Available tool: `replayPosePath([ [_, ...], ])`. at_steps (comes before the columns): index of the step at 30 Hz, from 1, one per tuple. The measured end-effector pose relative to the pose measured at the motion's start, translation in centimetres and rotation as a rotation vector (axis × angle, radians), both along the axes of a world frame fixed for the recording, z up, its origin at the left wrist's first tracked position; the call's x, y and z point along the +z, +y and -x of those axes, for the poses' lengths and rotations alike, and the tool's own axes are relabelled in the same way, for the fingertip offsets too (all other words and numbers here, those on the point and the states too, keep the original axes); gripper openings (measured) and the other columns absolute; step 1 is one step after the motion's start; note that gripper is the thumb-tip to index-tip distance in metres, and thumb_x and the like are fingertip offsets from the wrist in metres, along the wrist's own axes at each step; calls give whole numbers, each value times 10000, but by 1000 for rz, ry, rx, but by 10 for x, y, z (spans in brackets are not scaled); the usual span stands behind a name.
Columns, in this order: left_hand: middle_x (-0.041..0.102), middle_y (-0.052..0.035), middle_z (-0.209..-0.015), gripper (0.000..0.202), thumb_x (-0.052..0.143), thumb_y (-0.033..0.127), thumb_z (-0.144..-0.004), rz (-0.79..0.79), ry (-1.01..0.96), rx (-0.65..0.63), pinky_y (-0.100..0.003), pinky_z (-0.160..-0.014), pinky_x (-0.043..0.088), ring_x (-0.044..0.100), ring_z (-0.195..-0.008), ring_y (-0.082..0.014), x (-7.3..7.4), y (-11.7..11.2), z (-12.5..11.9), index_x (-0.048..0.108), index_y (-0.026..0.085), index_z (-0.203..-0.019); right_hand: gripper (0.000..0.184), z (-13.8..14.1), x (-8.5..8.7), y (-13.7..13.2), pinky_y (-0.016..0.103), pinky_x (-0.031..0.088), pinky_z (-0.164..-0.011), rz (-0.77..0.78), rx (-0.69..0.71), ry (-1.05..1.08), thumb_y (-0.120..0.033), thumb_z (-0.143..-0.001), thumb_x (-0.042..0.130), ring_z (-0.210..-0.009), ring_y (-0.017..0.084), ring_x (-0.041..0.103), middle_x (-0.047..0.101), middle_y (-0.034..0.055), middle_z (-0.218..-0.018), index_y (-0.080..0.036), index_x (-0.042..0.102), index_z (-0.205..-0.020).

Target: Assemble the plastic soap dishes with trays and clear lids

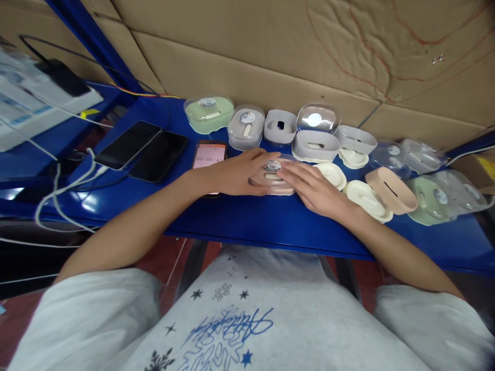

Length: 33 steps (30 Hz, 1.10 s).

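A small pink oval box with a clear lid and a round printed label sits at the middle of the blue table. My left hand wraps round its left side, thumb at the near edge and fingers over the far edge. From the right, my right hand lays its closed-together fingers over the lid and the box's right end. Just beyond my right hand is a cream oval piece, partly covered by it. Another cream piece lies farther right, beside a peach oval ring-shaped body that stands tilted.
A lidded green box, a lidded grey box and several open grey bodies line the back. More clear-lidded boxes crowd the right end. Left of my hands are a phone showing a timer, two dark phones and white cables.
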<state>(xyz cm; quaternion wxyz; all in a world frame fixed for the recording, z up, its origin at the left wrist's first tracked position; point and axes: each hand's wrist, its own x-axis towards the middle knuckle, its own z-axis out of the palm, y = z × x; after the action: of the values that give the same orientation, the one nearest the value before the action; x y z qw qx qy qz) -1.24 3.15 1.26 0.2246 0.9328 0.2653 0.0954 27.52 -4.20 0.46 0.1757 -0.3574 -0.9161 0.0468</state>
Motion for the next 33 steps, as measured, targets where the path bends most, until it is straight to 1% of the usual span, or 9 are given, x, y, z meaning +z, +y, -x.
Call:
replayPosePath([
  [4, 441, -203, -1634, 917, 707, 574, -963, -103, 23, 31, -497, -1260, 391, 491, -1513, -355, -3, -5, -5, 289, 228, -1702, 590, 0, -2, -7, 592, 480, -1239, -54, -37, -79, -248, -1129, 411, -1504, 348, 539, 552, 137, -1651, -221, 384, -1718],
  [9, 474, -193, -1594, 937, 724, 632, -959, -163, 56, 13, -471, -1218, 431, 536, -1453, -348, -1, -12, -9, 288, 248, -1695, 658, -1, -6, -17, 583, 497, -1230, -88, -59, -146, -332, -1127, 499, -1480, 373, 566, 510, 139, -1682, -213, 307, -1746],
  [17, 469, -183, -1579, 898, 756, 555, -962, -147, 13, -40, -448, -1191, 456, 521, -1459, -337, 1, -15, -9, 302, 263, -1680, 626, 1, -11, -31, 546, 550, -1206, -137, -73, -13, -279, -1100, 570, -1433, 329, 617, 623, 95, -1587, -288, 410, -1705],
  [21, 501, -199, -1522, 949, 809, 520, -920, -122, 4, -27, -483, -1189, 457, 540, -1425, -351, 2, -16, -11, 308, 233, -1674, 622, 2, -14, -27, 573, 530, -1219, -80, -67, 81, -300, -1095, 578, -1465, 327, 584, 613, 79, -1602, -344, 423, -1696],
  [23, 527, -189, -1479, 937, 816, 467, -911, -125, 18, -4, -486, -1167, 477, 567, -1384, -346, 2, -17, -14, 316, 235, -1669, 644, 2, -17, -23, 622, 472, -1251, -73, -96, 85, -364, -1092, 590, -1541, 352, 507, 532, 96, -1674, -360, 396, -1706],
  [26, 560, -176, -1451, 944, 846, 436, -863, -154, 23, 28, -499, -1149, 493, 596, -1344, -353, 8, -19, -15, 363, 226, -1647, 867, -1, -22, -19, 714, 363, -1281, -91, -162, 81, -518, -1060, 623, -1642, 413, 337, 346, 157, -1777, -330, 164, -1771],
  [29, 546, -158, -1533, 932, 829, 514, -867, -212, -67, 115, -508, -1217, 437, 539, -1427, -349, 23, -10, -5, 385, 215, -1629, 977, -4, -18, -18, 703, 341, -1289, -171, -210, 95, -518, -1067, 608, -1658, 401, 304, 301, 188, -1788, -316, -37, -1772],
  [31, 499, -123, -1614, 933, 747, 650, -910, -265, -154, 237, -495, -1269, 378, 478, -1481, -324, 36, 4, 11, 358, 209, -1635, 941, -5, -11, -19, 677, 359, -1280, -223, -245, 86, -487, -1079, 591, -1649, 387, 329, 337, 188, -1772, -314, -23, -1771],
  [33, 475, -73, -1635, 974, 635, 782, -934, -318, -174, 421, -488, -1268, 361, 442, -1467, -300, 46, 26, 32, 302, 215, -1652, 863, -7, -3, -21, 667, 378, -1256, -243, -300, 55, -482, -1089, 567, -1612, 393, 397, 410, 197, -1732, -282, 78, -1771],
])
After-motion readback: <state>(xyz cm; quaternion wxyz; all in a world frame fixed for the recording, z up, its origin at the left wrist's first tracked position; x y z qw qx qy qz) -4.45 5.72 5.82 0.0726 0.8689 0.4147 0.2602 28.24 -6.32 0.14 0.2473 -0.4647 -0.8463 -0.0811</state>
